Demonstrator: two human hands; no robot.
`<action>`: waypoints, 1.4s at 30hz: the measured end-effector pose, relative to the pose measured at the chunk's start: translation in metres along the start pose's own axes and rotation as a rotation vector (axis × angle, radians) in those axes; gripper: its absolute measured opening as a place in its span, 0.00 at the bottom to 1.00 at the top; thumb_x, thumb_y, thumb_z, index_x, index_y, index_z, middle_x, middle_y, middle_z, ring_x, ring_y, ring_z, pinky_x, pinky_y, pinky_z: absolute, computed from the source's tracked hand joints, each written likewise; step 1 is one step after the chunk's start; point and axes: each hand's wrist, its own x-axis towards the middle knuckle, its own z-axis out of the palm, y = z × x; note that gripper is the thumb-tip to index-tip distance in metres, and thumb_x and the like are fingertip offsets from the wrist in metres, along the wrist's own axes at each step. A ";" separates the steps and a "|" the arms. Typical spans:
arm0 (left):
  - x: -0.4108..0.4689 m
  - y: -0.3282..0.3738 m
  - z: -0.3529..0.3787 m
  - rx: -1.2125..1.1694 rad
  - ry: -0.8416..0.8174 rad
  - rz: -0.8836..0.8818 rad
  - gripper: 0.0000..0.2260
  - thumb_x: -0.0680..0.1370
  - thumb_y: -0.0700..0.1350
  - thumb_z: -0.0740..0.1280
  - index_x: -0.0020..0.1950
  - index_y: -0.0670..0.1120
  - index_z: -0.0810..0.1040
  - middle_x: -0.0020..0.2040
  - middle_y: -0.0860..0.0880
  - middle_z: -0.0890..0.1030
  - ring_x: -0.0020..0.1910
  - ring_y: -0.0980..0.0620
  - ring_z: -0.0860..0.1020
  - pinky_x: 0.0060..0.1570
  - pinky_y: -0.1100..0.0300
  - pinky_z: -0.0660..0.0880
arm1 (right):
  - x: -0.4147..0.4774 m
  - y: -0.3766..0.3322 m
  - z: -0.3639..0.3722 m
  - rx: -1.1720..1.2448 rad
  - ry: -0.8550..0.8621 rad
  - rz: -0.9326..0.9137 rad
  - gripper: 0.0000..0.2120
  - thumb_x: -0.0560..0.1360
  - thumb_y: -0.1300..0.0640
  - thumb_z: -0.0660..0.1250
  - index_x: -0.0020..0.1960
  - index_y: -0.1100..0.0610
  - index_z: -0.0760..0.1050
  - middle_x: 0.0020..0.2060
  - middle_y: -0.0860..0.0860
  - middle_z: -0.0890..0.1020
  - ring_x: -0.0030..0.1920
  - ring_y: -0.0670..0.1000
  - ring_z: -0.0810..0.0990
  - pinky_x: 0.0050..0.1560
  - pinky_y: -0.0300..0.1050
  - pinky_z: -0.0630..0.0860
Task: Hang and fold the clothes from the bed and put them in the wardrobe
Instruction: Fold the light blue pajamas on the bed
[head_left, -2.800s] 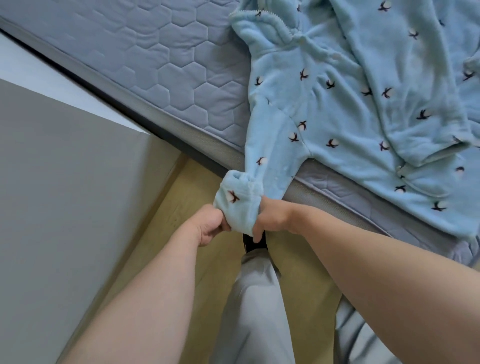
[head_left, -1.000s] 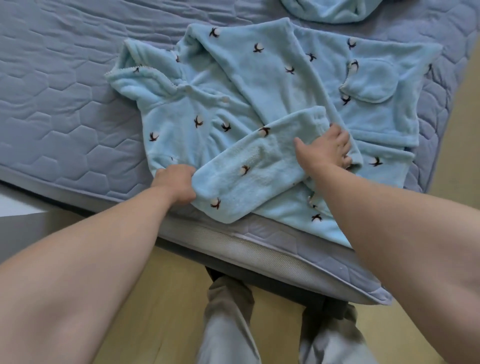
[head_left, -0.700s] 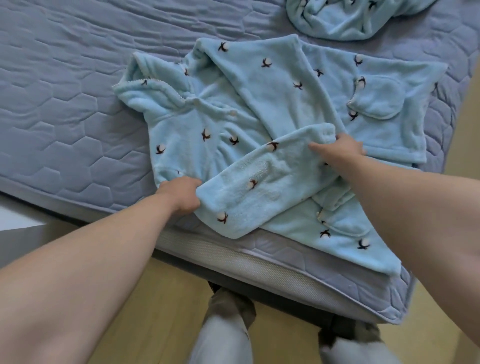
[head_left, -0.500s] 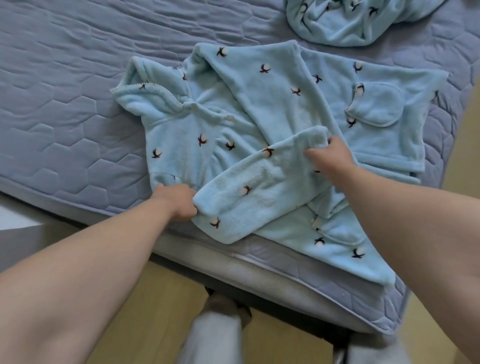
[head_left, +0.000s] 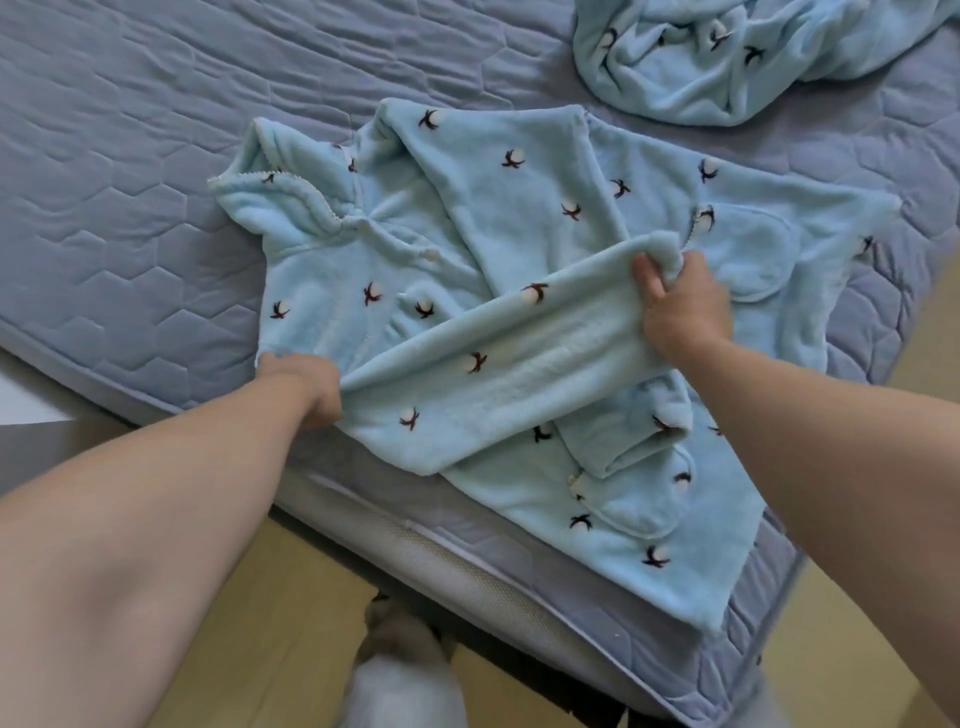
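Observation:
A light blue fleece pyjama top (head_left: 519, 208) with small dark cotton-flower prints lies spread near the corner of the bed, collar to the left. One sleeve (head_left: 498, 358) is folded across its front. My left hand (head_left: 306, 384) grips the sleeve at its shoulder end by the bed's edge. My right hand (head_left: 680, 306) pinches the cuff end of the sleeve and holds it a little above the top's pocket. The other sleeve lies folded beneath it.
A second crumpled blue fleece garment (head_left: 727, 57) lies at the far right of the bed. The quilted grey-blue mattress (head_left: 130, 182) stretches left. Wooden floor (head_left: 270, 634) and my own legs show below the bed's edge.
The sleeve that hung off the bed's edge now lies folded across the top. In the last half second my right hand has gathered the cuff and lifted it slightly.

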 end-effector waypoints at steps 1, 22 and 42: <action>0.003 -0.003 0.000 -0.017 0.043 -0.016 0.10 0.74 0.49 0.66 0.54 0.53 0.77 0.50 0.51 0.78 0.56 0.47 0.76 0.59 0.50 0.67 | 0.007 0.002 -0.008 -0.012 0.045 0.012 0.24 0.77 0.29 0.55 0.53 0.50 0.64 0.41 0.49 0.74 0.46 0.56 0.72 0.47 0.52 0.67; -0.007 0.121 0.048 -0.411 0.877 0.225 0.35 0.75 0.69 0.61 0.72 0.45 0.65 0.78 0.42 0.62 0.78 0.41 0.61 0.76 0.37 0.53 | 0.095 -0.008 -0.019 -0.070 0.183 0.005 0.25 0.81 0.34 0.52 0.61 0.55 0.65 0.54 0.57 0.79 0.56 0.62 0.78 0.49 0.56 0.69; -0.028 0.133 0.077 -0.393 0.370 -0.151 0.46 0.77 0.52 0.63 0.80 0.46 0.30 0.80 0.49 0.29 0.79 0.47 0.31 0.75 0.32 0.39 | 0.135 -0.027 -0.004 -0.225 0.013 -0.029 0.28 0.83 0.36 0.50 0.71 0.56 0.63 0.61 0.61 0.78 0.59 0.64 0.77 0.54 0.59 0.70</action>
